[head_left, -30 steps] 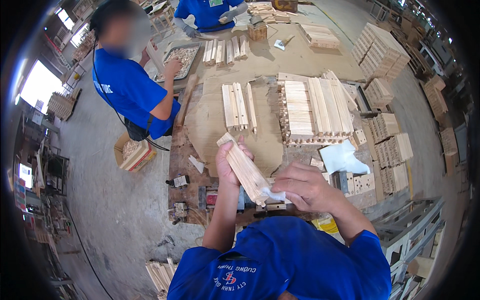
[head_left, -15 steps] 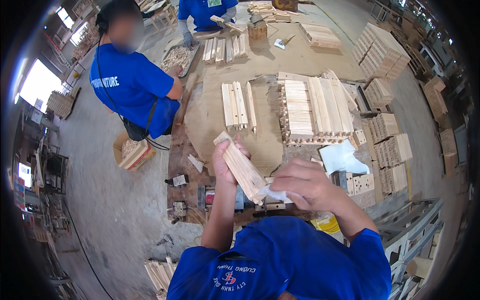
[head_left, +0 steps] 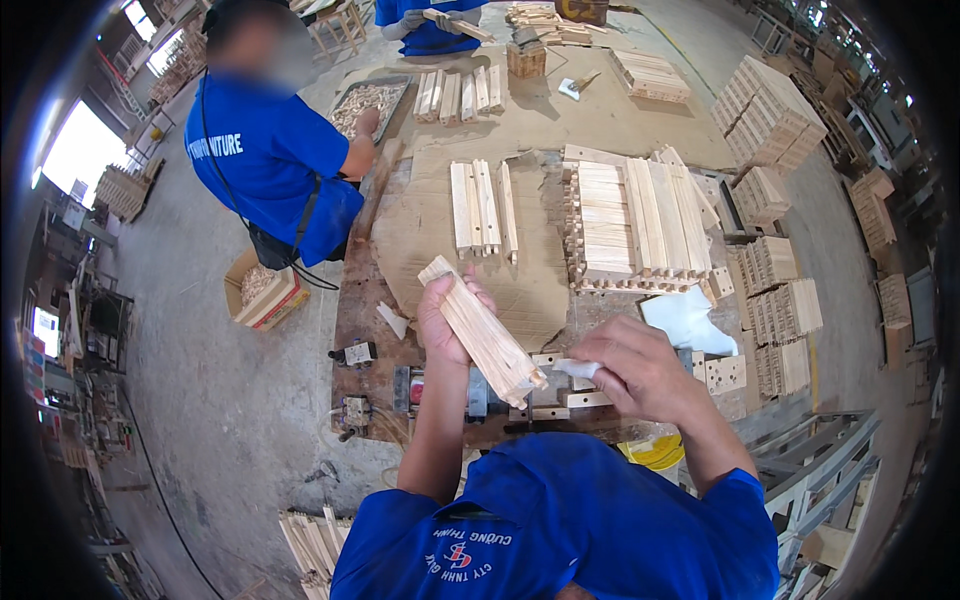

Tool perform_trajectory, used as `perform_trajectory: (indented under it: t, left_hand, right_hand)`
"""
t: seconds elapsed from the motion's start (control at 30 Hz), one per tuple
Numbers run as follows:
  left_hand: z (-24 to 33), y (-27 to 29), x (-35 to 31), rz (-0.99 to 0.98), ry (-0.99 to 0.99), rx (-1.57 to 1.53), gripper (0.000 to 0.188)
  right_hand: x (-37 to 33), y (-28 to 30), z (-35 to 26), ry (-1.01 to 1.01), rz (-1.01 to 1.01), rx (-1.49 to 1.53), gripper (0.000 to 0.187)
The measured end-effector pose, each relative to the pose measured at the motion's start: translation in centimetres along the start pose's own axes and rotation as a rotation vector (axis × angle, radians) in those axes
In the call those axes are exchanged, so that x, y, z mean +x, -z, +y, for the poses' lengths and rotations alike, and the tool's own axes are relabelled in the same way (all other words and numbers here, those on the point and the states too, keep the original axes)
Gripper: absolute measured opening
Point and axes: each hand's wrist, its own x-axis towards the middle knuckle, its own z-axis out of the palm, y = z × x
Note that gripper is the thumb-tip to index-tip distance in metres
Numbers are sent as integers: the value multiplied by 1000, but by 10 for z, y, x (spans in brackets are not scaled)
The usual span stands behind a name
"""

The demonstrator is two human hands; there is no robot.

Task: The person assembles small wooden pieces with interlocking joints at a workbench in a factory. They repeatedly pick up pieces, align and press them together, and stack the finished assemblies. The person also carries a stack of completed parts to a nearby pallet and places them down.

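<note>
My left hand (head_left: 436, 328) is wrapped round a bundle of pale wooden slats (head_left: 484, 334), tilted with the near end down toward my chest. Small round tenons stick out of that near end. To its right, my right hand (head_left: 642, 372) pinches a folded white cloth (head_left: 577, 369), held a little apart from the slats. Beyond my hands, several loose slats (head_left: 464, 210) lie side by side on cardboard (head_left: 410, 225). At the right is a stack of tenoned slats (head_left: 610, 215), with a crumpled white sheet (head_left: 690, 318) in front of it.
Clamps (head_left: 358, 353) and drilled wooden blocks (head_left: 725, 371) sit along the near table edge. A co-worker in blue (head_left: 270, 150) reaches into a tray of dowels (head_left: 362, 105) at the left; another person (head_left: 432, 35) holds a slat at the far side. Stacked wood (head_left: 770, 110) stands at the right.
My right hand has drawn the white cloth away from the slats' near end, to the right. The left hand keeps its grip on the slats. The far co-worker's hands have come together around a slat.
</note>
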Motion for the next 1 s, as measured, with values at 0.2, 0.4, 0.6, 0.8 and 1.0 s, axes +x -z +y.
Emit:
perform_trajectory:
  t: [0.2, 0.4, 0.6, 0.8, 1.0]
  left_hand:
    - [-3, -4, -4, -56, -64, 114, 41]
    - [-9, -18, -13, -27, -220, 259, 38]
    - [-11, -28, -22, -22, -338, 333, 45]
    - [-19, -21, -15, -2, -388, 381, 48]
    - [15, 12, -7, -256, -47, -104, 49]
  right_hand:
    - [0, -6, -9, 36, -32, -75, 27]
    - [-2, -16, -9, 55, -15, -98, 29]
    - [-2, -19, -11, 69, -9, -89, 30]
    - [5, -23, -17, 112, 82, 82, 31]
    - [-14, -5, 1, -198, 247, 132, 29]
